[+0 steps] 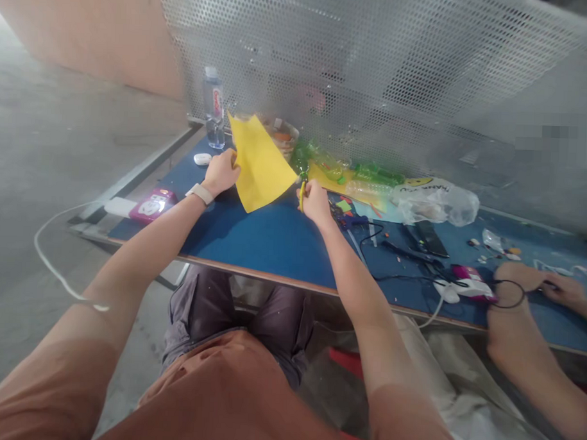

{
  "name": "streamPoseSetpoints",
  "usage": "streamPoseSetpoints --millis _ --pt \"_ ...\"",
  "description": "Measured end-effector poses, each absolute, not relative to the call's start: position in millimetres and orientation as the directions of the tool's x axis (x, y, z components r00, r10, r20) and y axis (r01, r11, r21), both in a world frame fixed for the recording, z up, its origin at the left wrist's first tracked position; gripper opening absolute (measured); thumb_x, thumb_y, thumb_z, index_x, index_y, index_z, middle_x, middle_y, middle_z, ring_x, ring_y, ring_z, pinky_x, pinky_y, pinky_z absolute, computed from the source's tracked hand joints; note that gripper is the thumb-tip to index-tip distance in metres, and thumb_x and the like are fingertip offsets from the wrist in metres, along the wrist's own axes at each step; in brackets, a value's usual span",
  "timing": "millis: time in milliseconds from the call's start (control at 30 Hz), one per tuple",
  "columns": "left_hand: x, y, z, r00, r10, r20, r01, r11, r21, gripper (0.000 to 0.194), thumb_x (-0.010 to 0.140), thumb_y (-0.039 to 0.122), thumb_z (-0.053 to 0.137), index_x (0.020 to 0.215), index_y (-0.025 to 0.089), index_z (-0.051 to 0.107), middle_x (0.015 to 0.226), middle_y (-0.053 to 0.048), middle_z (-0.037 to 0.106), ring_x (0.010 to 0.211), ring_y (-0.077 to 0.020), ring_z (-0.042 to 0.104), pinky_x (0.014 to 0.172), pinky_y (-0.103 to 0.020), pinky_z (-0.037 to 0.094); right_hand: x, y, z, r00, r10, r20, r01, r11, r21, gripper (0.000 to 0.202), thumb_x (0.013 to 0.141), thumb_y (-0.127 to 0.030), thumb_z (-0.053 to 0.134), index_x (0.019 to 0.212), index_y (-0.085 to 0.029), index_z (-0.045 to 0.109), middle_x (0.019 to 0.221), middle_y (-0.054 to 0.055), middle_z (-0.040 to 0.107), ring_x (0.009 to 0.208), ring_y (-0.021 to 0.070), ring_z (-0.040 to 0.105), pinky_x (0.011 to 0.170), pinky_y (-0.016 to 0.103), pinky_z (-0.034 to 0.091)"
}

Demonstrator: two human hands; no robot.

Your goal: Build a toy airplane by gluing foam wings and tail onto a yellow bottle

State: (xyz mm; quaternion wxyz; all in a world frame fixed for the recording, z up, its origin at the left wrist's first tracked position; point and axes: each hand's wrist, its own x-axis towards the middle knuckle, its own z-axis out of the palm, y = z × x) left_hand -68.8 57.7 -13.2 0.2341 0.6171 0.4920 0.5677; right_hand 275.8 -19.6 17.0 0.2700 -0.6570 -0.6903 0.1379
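A yellow sheet of paper [261,164] is held up over the blue table [264,241]. My left hand [222,172] grips its left edge, fingers closed on it. Yellow-handled scissors [302,196] are in my right hand [316,201], upright beside the sheet's right corner. The blades are hard to make out against the green plastic behind them. Whether they touch the paper cannot be told.
A water bottle [214,108] and a white case [202,159] stand at the back left, a pink box [154,204] at the left edge. Green bottles [379,174], a plastic bag [438,202], cables and another person's arms [521,324] lie right. A perforated screen [328,61] rises behind.
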Motion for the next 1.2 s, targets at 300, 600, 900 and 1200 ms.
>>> streamPoseSetpoints --millis 300,600,900,1200 --pt "-58.9 37.2 10.7 -0.158 0.845 0.511 0.335 -0.441 0.833 0.024 0.104 0.036 0.086 0.121 0.029 0.071 0.120 -0.011 0.086 0.149 -0.0452 0.082 0.151 -0.066 0.049 264.4 -21.6 15.3 0.054 0.944 0.325 0.787 0.161 -0.596 0.023 0.125 -0.038 0.073 0.146 -0.031 0.068 0.117 0.010 0.085 0.113 0.0318 0.086 0.107 0.046 0.071" --pt "-48.5 32.4 14.9 -0.170 0.830 0.531 0.097 -0.523 0.847 0.034 0.103 0.055 0.093 0.121 0.032 0.078 0.138 -0.010 0.094 0.141 -0.0359 0.085 0.135 -0.055 0.065 260.5 -10.4 7.1 0.016 0.926 0.377 0.636 0.281 -0.719 0.088 0.114 -0.067 0.094 0.181 -0.031 0.050 0.172 0.022 0.075 0.156 0.0330 0.081 0.129 0.048 0.071" --pt "-45.2 31.5 9.5 -0.102 0.852 0.514 0.073 -0.509 0.858 0.036 0.103 0.054 0.093 0.124 0.028 0.079 0.122 -0.011 0.090 0.127 -0.0358 0.087 0.129 -0.061 0.070 252.1 -8.1 1.1 0.129 0.959 0.252 0.474 0.163 -0.865 0.085 0.123 -0.059 0.079 0.191 -0.027 0.037 0.160 0.022 0.082 0.149 0.0320 0.087 0.126 0.047 0.073" --pt "-46.2 38.3 2.8 -0.136 0.891 0.433 -0.024 -0.440 0.898 0.029 0.096 0.035 0.102 0.114 0.023 0.083 0.113 -0.014 0.091 0.133 -0.0390 0.090 0.133 -0.062 0.073 259.8 -4.1 -0.9 0.145 0.954 0.261 0.486 0.161 -0.859 0.101 0.115 -0.057 0.087 0.198 -0.030 0.036 0.158 0.021 0.084 0.143 0.0379 0.088 0.124 0.055 0.073"
